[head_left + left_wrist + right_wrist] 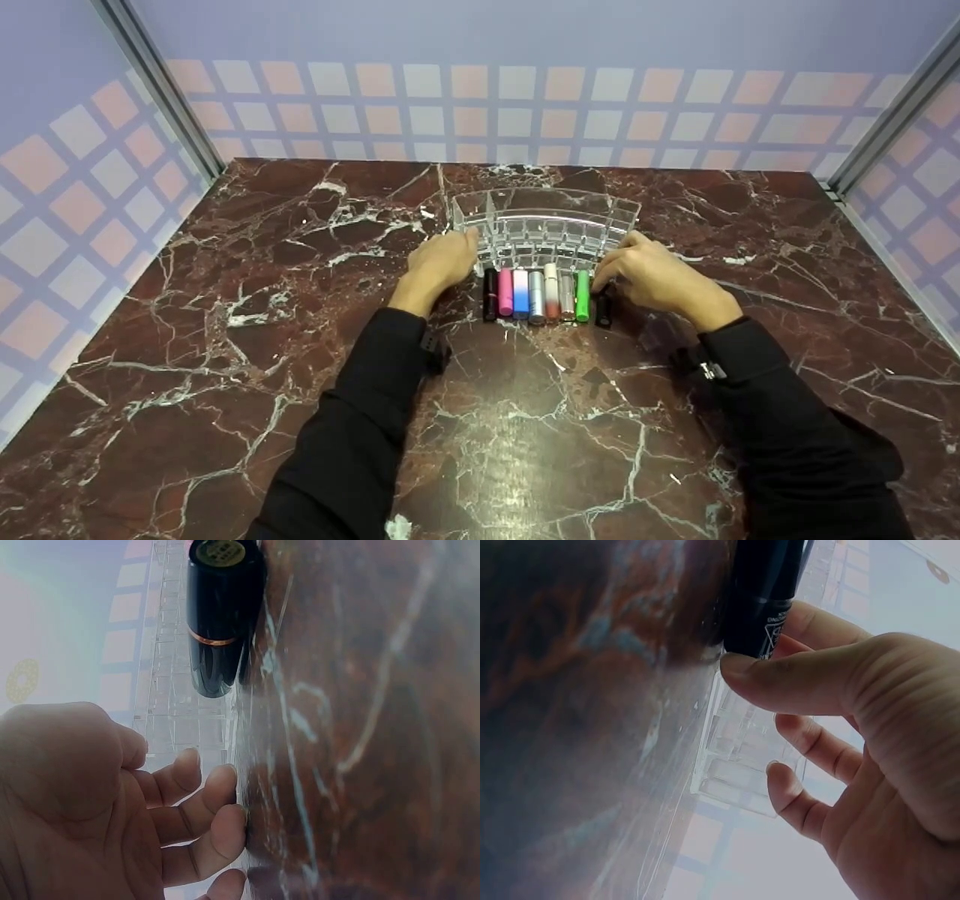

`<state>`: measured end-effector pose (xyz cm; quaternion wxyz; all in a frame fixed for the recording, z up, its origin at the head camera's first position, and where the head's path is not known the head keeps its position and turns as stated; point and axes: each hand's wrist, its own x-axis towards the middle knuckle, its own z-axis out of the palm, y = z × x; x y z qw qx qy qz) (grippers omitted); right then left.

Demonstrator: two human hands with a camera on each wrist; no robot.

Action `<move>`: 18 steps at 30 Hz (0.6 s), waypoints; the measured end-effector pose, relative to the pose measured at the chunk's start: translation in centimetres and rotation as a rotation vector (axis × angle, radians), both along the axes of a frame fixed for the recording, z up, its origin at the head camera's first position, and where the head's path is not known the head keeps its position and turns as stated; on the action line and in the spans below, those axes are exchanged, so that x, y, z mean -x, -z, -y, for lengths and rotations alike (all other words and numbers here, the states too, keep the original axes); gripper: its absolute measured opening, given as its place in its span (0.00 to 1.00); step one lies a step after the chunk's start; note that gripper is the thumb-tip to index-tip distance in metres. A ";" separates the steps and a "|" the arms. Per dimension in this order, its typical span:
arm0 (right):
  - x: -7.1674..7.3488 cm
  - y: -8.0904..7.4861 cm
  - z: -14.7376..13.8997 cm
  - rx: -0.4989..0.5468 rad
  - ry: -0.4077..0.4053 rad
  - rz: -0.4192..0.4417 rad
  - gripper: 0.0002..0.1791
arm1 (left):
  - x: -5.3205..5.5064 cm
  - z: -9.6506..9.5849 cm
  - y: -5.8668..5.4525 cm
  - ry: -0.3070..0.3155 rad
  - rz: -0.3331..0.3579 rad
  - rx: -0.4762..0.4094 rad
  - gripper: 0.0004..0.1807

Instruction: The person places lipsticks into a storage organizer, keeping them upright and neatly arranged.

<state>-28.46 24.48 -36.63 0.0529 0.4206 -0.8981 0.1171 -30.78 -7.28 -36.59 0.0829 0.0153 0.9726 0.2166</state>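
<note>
A clear, curved, tiered acrylic organizer [555, 232] stands toward the back, its small compartments facing front. Before it lies a row of lipstick-like tubes: a black lipstick [490, 296] at the left end, then pink [505, 292], white-and-blue and silver ones, and a green tube [583, 296] farther right. My left hand [442, 262] is at the organizer's left end, its fingers loosely bent beside the clear wall. At the row's right end, my right hand [652, 274] pinches a black tube [761, 600] between thumb and forefinger; its other fingers are loosely bent near the organizer.
The brown marbled tabletop [225, 420] extends around the hands. Purple panels with pink and white squares [517, 82] enclose the back and sides, meeting at metal posts [161, 90]. Both forearms, in black sleeves [360, 412], come in from the front.
</note>
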 end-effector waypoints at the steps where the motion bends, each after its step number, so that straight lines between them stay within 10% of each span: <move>1: 0.0 0.0 0.0 -0.003 -0.001 -0.008 0.24 | 0.0 0.0 0.0 0.000 0.001 -0.001 0.33; 18: -0.1 -0.1 -0.3 -0.031 -0.026 0.008 0.26 | 0.0 0.0 -0.1 0.007 0.027 -0.005 0.31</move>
